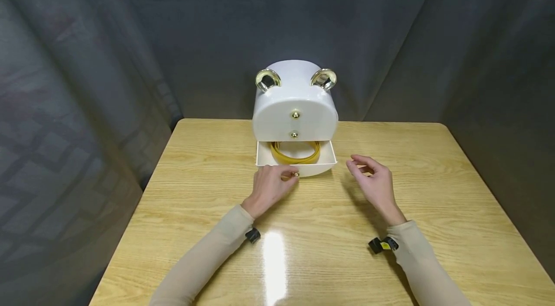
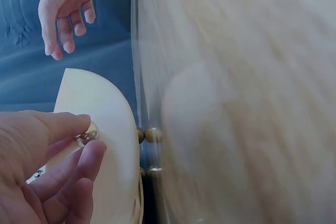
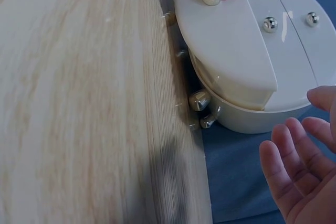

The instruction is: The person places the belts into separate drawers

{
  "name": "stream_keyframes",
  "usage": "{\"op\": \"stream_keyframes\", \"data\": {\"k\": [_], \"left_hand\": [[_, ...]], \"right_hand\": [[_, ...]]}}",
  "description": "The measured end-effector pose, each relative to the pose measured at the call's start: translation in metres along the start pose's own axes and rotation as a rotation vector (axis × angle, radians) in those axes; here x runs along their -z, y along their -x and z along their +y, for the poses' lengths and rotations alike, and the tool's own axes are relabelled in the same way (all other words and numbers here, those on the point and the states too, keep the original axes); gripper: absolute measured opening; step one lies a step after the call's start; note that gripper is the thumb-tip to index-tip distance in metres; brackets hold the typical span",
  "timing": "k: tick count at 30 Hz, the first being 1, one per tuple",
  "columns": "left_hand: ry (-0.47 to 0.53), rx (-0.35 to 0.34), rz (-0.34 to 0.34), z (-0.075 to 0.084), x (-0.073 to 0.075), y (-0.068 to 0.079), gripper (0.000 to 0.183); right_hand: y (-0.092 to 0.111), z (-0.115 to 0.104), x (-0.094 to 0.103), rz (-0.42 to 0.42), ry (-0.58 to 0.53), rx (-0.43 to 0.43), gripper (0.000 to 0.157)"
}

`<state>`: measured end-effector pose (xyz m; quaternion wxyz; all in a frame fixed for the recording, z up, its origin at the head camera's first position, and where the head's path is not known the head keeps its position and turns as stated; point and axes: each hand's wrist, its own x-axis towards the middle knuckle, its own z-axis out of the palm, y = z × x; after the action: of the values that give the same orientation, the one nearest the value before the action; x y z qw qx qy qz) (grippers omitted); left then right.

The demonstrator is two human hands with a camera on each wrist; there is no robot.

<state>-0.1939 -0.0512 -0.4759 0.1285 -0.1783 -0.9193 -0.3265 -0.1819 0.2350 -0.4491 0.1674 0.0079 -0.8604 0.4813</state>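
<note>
A white, round-topped drawer box [image 1: 277, 123] with gold ear-shaped rings stands at the far side of the table. Its lowest drawer [image 1: 318, 169] is pulled out, and a coiled yellow band [image 1: 295, 160] lies inside. My left hand [image 1: 270, 186] pinches that drawer's round gold knob [image 2: 91, 131] between thumb and fingers. To the right of the drawer hovers my right hand [image 1: 375, 183], fingers loosely bent and holding nothing; the right wrist view shows its palm beside the box. Two upper gold knobs [image 3: 270, 24] sit on closed drawer fronts.
The box stands on a light wood-grain table [image 1: 208, 171], close to its back edge. Dark grey curtains [image 1: 277, 12] hang behind and at both sides. Small gold feet [image 3: 199, 99] show under the box. Each wrist carries a small black camera [image 1: 253, 235].
</note>
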Motion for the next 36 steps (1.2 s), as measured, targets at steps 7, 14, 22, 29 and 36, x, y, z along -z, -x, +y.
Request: {"op": "stream_keyframes", "data": {"k": [7, 14, 22, 29, 36], "left_hand": [[-0.032, -0.023, 0.044, -0.001, -0.002, -0.004, 0.013], [-0.033, -0.022, 0.042, -0.002, -0.003, -0.011, 0.013], [-0.066, 0.024, 0.032, -0.007, -0.004, -0.021, 0.015], [-0.046, 0.034, 0.039, -0.009, -0.005, -0.027, 0.015], [-0.048, 0.057, 0.039, -0.009, -0.005, -0.032, 0.016]], "right_hand": [[0.001, 0.000, 0.001, -0.003, 0.003, 0.003, 0.029], [0.004, 0.001, 0.003, -0.009, -0.008, 0.005, 0.030], [0.008, 0.003, 0.005, -0.027, 0.019, 0.006, 0.032], [0.011, 0.004, 0.006, -0.034, -0.005, 0.005, 0.030], [0.014, 0.009, 0.007, -0.042, 0.017, -0.008, 0.032]]}}
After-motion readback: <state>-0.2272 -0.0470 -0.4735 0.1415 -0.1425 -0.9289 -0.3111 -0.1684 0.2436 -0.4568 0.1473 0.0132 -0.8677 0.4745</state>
